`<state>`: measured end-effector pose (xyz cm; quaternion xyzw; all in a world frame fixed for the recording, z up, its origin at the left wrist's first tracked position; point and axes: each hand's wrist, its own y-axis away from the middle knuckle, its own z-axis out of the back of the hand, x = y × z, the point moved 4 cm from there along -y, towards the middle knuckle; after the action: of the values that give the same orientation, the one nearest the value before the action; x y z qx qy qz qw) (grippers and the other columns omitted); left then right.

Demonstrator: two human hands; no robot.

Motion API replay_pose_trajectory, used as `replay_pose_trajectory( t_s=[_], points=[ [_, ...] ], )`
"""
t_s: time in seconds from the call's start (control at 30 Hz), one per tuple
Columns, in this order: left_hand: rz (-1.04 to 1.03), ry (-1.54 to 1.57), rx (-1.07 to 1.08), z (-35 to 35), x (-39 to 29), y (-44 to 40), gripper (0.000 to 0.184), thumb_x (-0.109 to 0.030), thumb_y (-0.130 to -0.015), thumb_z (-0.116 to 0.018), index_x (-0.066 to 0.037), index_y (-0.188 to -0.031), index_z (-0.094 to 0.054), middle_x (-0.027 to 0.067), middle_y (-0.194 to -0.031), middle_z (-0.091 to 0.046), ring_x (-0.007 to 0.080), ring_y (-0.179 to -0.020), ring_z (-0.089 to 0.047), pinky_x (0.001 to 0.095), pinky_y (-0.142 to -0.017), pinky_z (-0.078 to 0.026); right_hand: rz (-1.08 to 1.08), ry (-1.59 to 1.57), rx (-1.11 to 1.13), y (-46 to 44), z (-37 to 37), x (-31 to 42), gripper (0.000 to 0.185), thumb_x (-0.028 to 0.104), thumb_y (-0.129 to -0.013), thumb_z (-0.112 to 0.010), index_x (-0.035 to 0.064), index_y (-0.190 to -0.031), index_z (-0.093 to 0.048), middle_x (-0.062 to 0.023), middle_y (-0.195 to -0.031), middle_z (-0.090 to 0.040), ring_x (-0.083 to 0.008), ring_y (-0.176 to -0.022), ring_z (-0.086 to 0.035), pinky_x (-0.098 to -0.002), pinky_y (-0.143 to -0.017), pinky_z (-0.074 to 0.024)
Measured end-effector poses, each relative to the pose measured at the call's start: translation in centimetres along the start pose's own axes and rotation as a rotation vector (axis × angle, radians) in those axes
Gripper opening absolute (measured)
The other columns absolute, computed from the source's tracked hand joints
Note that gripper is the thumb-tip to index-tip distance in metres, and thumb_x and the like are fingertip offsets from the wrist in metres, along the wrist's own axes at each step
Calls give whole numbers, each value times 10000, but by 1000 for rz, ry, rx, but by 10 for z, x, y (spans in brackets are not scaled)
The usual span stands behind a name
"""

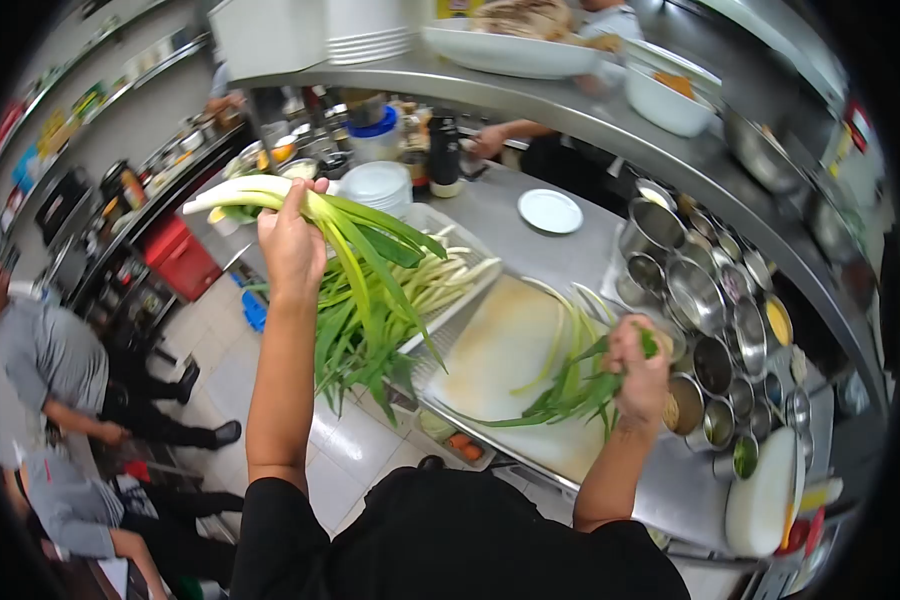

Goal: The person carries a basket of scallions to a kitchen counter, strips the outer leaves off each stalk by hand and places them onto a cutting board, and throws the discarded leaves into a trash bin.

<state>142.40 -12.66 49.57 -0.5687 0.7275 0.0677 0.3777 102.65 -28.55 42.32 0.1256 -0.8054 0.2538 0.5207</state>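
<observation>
My left hand point(292, 240) is raised and closed around a leek point(235, 190), its white end pointing left and its green leaves hanging down to the right. Below and behind it, a white plastic crate point(480, 235) is heaped with leeks point(425, 285), their leaves spilling over the near side. My right hand point(638, 375), slightly blurred, is closed on green leek leaves point(580, 385) over the right side of a stained white cutting board point(495, 330). Some leaves trail across the board, and a bit of green shows above my fingers.
Several metal pots and containers point(695, 290) crowd the counter's right side. A white plate point(550, 211) lies at the back, under a steel shelf point(530, 90) holding dishes. A co-worker's hand point(490, 140) shows beyond the counter. Other people point(50, 350) stand at left, near a red bin point(178, 258).
</observation>
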Motion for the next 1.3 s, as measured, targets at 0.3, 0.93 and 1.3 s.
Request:
replay_pose_trajectory(
  t_s=[0.3,0.93,1.3],
  points=[
    [410,274,341,-90,84,37,94,-96,-921,-489,-3,-912,-498,99,-883,-550,229,-887,-578,542,-848,-494,-121,336,116,17,-30,-1,155,170,-880,-603,16,-891,-613,23,-752,-563,-42,-674,-474,-198,-615,-397],
    [362,167,187,-129,144,103,119,-30,-897,-528,-14,-937,-417,92,-886,-504,179,-801,-565,439,-714,-548,121,970,-86,19,-79,-35,209,189,-823,-625,1,-914,-640,-183,-829,-617,-362,-729,-594,-415,-641,-464],
    [420,238,187,-126,160,78,143,-27,-866,-558,11,-934,-438,109,-887,-498,215,-784,-561,458,-665,-559,347,1133,-277,1,-85,-61,149,128,-790,-624,17,-889,-613,-168,-817,-606,-359,-725,-595,-422,-612,-468]
  ],
)
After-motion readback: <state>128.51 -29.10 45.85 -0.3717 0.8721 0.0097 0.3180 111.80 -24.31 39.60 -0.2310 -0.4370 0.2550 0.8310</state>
